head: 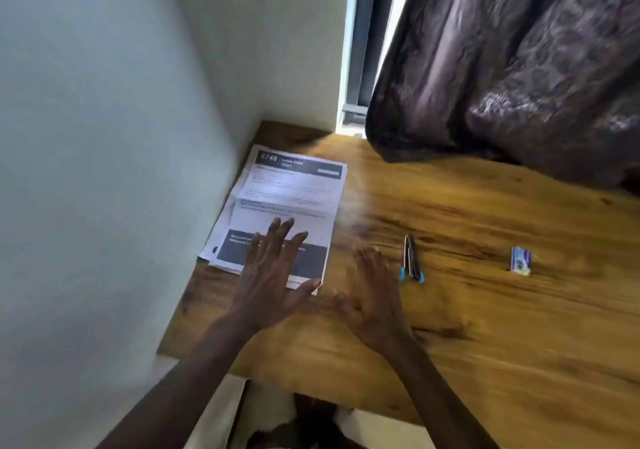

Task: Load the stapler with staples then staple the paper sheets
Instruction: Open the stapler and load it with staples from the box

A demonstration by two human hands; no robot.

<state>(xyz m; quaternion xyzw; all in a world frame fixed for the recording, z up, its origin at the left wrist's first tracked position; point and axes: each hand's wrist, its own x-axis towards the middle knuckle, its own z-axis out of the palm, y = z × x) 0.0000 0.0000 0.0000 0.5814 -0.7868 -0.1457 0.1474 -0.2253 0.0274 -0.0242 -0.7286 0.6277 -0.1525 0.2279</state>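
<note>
A stack of printed paper sheets (291, 189) lies on the wooden table (485, 310) against the left wall. My left hand (273, 275) is spread flat over the stack's near end, fingers apart. My right hand (370, 293) hovers open over the bare wood just right of the sheets, holding nothing. A slim stapler (410, 258) with blue tips lies opened on the table to the right of my right hand. Further right sits a small box of staples (520, 259).
A white wall (104, 171) borders the table on the left. A dark patterned curtain (519, 68) hangs over the table's far right side, beside a window frame (363, 50). The table's near edge runs below my forearms.
</note>
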